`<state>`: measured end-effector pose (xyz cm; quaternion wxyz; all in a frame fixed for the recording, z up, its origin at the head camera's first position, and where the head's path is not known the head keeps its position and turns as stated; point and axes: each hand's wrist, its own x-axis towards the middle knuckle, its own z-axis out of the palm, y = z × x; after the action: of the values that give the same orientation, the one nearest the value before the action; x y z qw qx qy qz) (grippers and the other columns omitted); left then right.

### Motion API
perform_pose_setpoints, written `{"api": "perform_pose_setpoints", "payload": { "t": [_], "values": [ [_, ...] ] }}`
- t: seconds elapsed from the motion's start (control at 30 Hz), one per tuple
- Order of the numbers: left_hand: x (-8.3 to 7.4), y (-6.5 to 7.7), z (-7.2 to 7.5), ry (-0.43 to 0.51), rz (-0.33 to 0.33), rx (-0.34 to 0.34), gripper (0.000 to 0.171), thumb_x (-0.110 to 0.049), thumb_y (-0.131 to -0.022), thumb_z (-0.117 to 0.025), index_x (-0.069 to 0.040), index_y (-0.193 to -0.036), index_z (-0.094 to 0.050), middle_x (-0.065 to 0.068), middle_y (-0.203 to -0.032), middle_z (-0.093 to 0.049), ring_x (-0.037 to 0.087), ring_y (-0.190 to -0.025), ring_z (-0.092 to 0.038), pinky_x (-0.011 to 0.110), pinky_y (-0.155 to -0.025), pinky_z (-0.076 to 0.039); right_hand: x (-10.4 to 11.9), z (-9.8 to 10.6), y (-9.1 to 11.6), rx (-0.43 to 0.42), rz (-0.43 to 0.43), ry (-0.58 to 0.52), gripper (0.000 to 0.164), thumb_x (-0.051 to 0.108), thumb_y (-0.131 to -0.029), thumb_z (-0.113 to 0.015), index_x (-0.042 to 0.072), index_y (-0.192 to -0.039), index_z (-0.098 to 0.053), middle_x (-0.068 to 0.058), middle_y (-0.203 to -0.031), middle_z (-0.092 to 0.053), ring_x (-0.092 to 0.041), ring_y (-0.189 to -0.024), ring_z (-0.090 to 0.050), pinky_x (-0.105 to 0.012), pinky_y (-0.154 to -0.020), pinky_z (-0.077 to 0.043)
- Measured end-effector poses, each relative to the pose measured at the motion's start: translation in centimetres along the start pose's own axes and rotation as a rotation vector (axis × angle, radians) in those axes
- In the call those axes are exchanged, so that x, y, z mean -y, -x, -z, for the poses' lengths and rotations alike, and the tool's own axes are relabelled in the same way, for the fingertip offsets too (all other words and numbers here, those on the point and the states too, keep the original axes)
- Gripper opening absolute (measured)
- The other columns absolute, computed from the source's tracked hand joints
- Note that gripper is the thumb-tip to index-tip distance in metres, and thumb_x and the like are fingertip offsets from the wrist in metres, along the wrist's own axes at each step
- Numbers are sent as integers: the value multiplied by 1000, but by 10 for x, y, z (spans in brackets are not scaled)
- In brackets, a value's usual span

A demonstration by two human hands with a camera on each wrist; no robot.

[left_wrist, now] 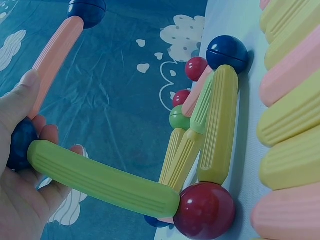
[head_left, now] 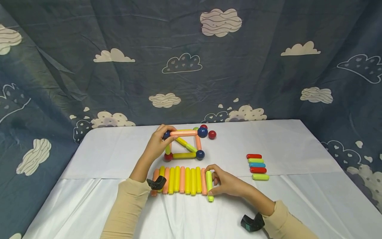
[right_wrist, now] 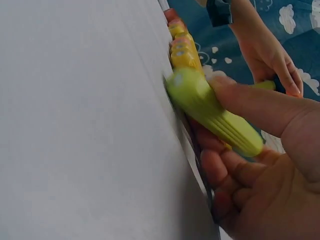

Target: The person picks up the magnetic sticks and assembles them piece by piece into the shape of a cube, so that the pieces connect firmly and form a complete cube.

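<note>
My left hand [head_left: 159,142] grips a corner of a frame built from plastic rods and balls. Its thumb lies on an orange rod [left_wrist: 58,59], and its palm is at a dark blue ball [left_wrist: 21,145]. From that ball a green rod [left_wrist: 102,178] runs down to a red ball [left_wrist: 205,210]. A yellow rod [head_left: 184,155] joins the red ball to another blue ball [head_left: 200,154] along the frame's base. My right hand [head_left: 228,182] pinches a lime-green rod [head_left: 209,186] between thumb and fingers, at the right end of a row of yellow and orange rods [head_left: 182,180].
Right of the row, several short red, green and blue rods [head_left: 257,165] lie in a column on the white cloth [head_left: 286,146]. A loose red ball [head_left: 212,134] sits beside the frame's far right corner. Behind the table hangs a dark cloud-print curtain [head_left: 253,76].
</note>
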<state>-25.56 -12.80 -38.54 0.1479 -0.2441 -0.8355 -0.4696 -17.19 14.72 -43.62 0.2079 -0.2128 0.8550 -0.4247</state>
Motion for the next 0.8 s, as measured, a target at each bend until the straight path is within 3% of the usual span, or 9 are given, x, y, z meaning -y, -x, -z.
{"api": "perform_pose_setpoints", "payload": {
  "t": [0.1,0.2,0.33,0.47,0.57,0.8],
  "values": [
    [0,0,0,3,-1,1,25,-25,-83,-63,-9,-102,-60,1,-91,-50,20,-78,-45,31,-64,-40,0,1,-2,-19,42,-74,65,16,-77,-72,18,-129,-33,-6,-76,-50,-19,-65,-46,-24,-55,-39],
    [0,1,1,5,-1,4,26,-25,-83,-63,-8,-102,-60,1,-91,-50,19,-77,-44,31,-64,-41,3,6,-8,-120,76,-72,61,14,-83,-66,19,-133,-32,-6,-82,-50,-18,-65,-48,-24,-56,-43],
    [0,1,2,6,5,4,25,-26,-83,-63,-10,-102,-60,1,-91,-49,17,-76,-44,30,-64,-41,9,17,-21,-281,101,-18,57,11,-83,-65,14,-133,-36,-5,-91,-54,-20,-75,-52,-29,-67,-48],
    [0,0,2,6,1,1,24,-25,-83,-63,-10,-102,-60,1,-90,-49,17,-75,-44,30,-63,-41,16,28,-39,-392,112,-3,43,9,-83,-65,5,-122,-49,-6,-99,-59,-20,-86,-54,-34,-78,-48],
    [1,0,2,5,-6,0,24,-25,-83,-63,-10,-101,-60,1,-89,-49,17,-75,-44,30,-62,-40,21,33,-52,-446,138,-17,33,9,-83,-65,4,-114,-54,-7,-101,-59,-21,-91,-55,-36,-82,-47],
    [1,1,2,11,8,-19,23,-25,-82,-64,-11,-100,-60,0,-89,-50,17,-76,-44,30,-64,-41,23,34,-72,-501,232,-105,31,2,-80,-66,0,-109,-55,-12,-98,-60,-25,-92,-56,-36,-83,-46]
  ]
}}
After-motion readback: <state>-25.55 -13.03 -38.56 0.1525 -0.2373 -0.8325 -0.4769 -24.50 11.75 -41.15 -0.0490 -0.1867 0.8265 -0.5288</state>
